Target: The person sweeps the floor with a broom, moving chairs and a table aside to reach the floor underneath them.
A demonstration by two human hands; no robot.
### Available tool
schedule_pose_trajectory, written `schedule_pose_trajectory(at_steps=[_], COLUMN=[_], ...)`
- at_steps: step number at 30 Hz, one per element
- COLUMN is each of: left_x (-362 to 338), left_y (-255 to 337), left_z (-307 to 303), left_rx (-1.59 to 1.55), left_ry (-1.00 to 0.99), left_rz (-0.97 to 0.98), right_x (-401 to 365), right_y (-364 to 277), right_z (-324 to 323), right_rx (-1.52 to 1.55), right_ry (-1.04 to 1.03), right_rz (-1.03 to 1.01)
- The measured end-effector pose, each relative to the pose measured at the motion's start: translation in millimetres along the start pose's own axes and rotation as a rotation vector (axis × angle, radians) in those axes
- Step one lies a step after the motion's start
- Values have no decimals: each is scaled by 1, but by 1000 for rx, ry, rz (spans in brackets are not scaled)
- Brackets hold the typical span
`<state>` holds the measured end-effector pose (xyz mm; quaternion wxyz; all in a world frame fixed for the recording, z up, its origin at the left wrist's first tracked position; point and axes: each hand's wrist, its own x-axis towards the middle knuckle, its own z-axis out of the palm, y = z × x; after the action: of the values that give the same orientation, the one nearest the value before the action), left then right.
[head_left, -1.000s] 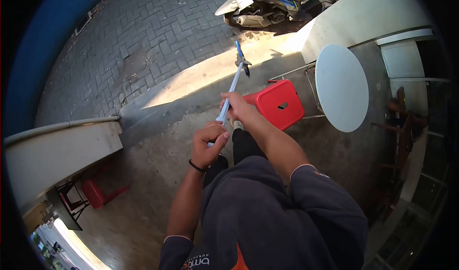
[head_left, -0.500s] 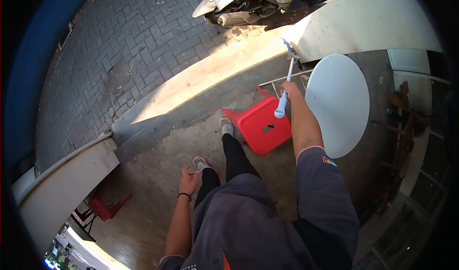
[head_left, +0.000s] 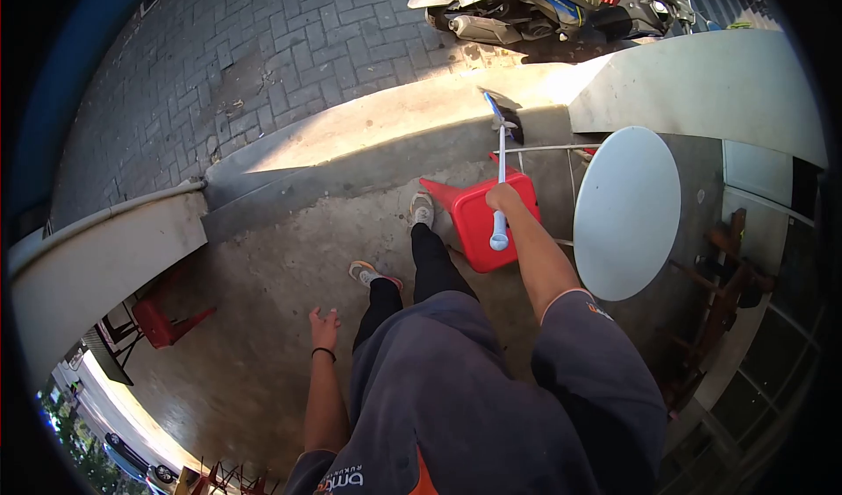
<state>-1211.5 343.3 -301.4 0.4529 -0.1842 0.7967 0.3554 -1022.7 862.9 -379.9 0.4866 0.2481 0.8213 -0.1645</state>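
My right hand [head_left: 503, 199] is closed around the pole of a long-handled mop [head_left: 502, 157], near its pale blue grip end. The mop's narrow blue-and-dark head lies at the far end, against the raised ledge; its detail is too small to make out. Below my right hand and the pole stands a red plastic stool [head_left: 481, 232], partly covered by my forearm. Low by my left side hangs my left hand [head_left: 324, 328], fingers loosely apart and holding nothing, with a dark band at the wrist.
A white round tabletop [head_left: 627, 214] stands to the right beside pale metal bars. Ahead, a sunlit ledge [head_left: 368, 113] borders grey paving [head_left: 289, 65], with a parked motorbike [head_left: 535, 8] beyond. Another red stool [head_left: 158, 322] is at left; wooden furniture [head_left: 724, 293] lines the right.
The mop head has shifted left along the ledge, and the pole now points more straight ahead. My right hand has moved slightly left and down in view. My left hand remains low and free.
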Motion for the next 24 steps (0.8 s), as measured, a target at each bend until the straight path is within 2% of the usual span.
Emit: schedule_pose_trajectory(at_steps=[2, 4, 6, 9, 10, 12, 14, 16, 17, 20, 22, 23, 24], left_x=[0, 10, 10, 5, 2, -9, -5, -3, -6, -39, -64, -77, -86], left_y=[12, 5, -4, -41, -59, -105, -174, -260, -295, -365, -384, -391, -399], left_z=[-3, -14, -37, -87, -105, -138, -164, -179, -184, -187, -177, -170, -160], left_rx=[63, -6, -52, -116, -127, -189, -294, -380, -429, -606, -704, -752, -779], left_ry=[-39, -43, -36, 61, 110, 206, 300, 355, 384, 413, 423, 427, 442], left_rz=[61, 173, 191, 187, 169, 105, 17, -74, -116, -303, -399, -449, -472], right_x=[-10, -31, -50, -140, -136, -132, -112, -131, -126, -123, -144, -164, -167], right_y=[-53, -117, -184, -298, -321, -367, -418, -474, -496, -537, -545, -540, -525], right_z=[21, 34, 55, 22, 42, 81, 103, 93, 89, 83, 64, 51, 50], right_rx=[263, 269, 327, 714, 612, 534, 175, -15, 29, 220, 422, 637, 603], right_ry=[67, 48, 49, -24, -39, 102, -81, -60, -141, -367, -470, -499, -445], right_rz=[101, 62, 65, 198, 83, -107, -356, -447, -464, -487, -481, -368, -380])
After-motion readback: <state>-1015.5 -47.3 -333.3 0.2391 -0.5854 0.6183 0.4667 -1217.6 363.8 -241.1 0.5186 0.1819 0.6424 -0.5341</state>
